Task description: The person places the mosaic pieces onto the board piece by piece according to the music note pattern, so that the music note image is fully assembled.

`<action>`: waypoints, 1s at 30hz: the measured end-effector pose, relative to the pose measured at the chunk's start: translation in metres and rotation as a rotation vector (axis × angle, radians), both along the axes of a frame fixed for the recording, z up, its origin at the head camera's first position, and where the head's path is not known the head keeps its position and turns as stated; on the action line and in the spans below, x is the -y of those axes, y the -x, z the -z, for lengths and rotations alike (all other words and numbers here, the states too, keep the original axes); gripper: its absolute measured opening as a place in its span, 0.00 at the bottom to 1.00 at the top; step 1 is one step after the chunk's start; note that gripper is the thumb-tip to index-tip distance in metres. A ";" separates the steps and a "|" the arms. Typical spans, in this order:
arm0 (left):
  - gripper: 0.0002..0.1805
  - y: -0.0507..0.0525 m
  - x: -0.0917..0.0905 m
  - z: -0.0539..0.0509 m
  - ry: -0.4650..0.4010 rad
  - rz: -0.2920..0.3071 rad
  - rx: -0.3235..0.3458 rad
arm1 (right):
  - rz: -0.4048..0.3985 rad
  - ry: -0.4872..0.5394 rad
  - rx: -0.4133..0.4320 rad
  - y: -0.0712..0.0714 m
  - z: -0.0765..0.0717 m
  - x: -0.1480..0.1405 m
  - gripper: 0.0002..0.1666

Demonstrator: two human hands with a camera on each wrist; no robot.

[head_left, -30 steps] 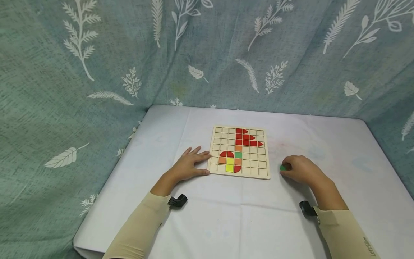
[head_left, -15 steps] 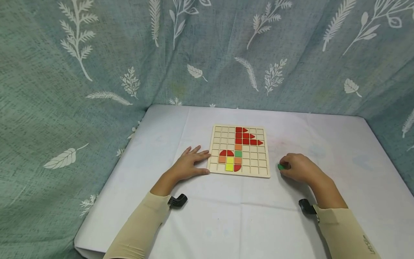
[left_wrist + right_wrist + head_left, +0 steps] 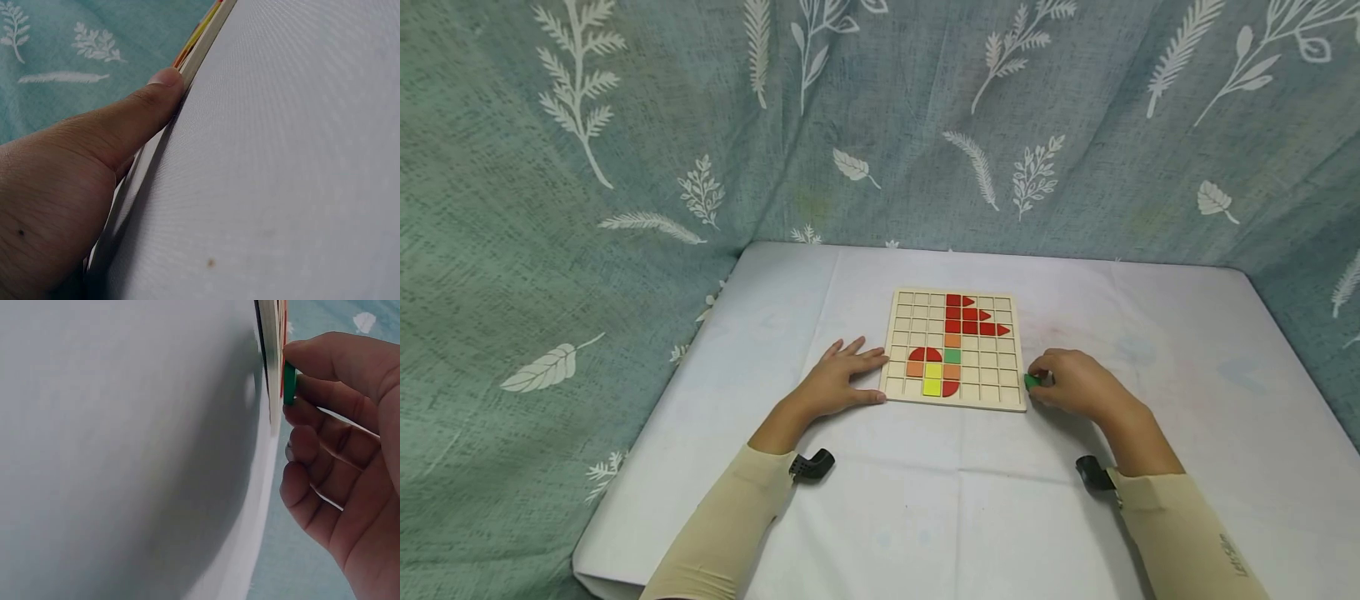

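Observation:
A square wooden grid board [image 3: 988, 375] lies on the white-covered table, with red, orange, yellow and green tiles set in some of its cells. My left hand [image 3: 838, 379] rests at the board's left edge, fingers spread, and in the left wrist view the thumb [image 3: 165, 78] touches that edge. Just beyond the board's right edge, my right hand [image 3: 1078, 383] pinches a small green tile [image 3: 1032, 381] between thumb and fingers. The right wrist view shows this green tile [image 3: 289, 382] edge-on; its full shape is hidden.
A white cloth [image 3: 880, 492] covers the table. Patterned teal fabric [image 3: 880, 125] hangs behind it and on the left side. Black wrist devices [image 3: 812, 467] sit at both sleeve cuffs.
My right hand has moved left with the green tile, from a short way off to right beside the board's edge. My left hand stays where it was.

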State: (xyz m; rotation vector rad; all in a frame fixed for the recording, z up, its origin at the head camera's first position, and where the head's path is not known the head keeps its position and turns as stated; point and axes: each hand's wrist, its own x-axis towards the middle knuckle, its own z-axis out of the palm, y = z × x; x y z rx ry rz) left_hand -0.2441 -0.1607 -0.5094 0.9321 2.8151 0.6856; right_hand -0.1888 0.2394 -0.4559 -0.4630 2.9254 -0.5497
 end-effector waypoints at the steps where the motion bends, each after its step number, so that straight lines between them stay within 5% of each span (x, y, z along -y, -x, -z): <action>1: 0.47 0.000 0.000 0.000 0.000 -0.001 0.001 | -0.008 0.000 -0.008 0.001 0.000 0.002 0.15; 30: 0.48 0.000 0.001 0.002 0.003 -0.020 0.014 | -0.144 0.032 -0.045 0.016 -0.005 0.082 0.15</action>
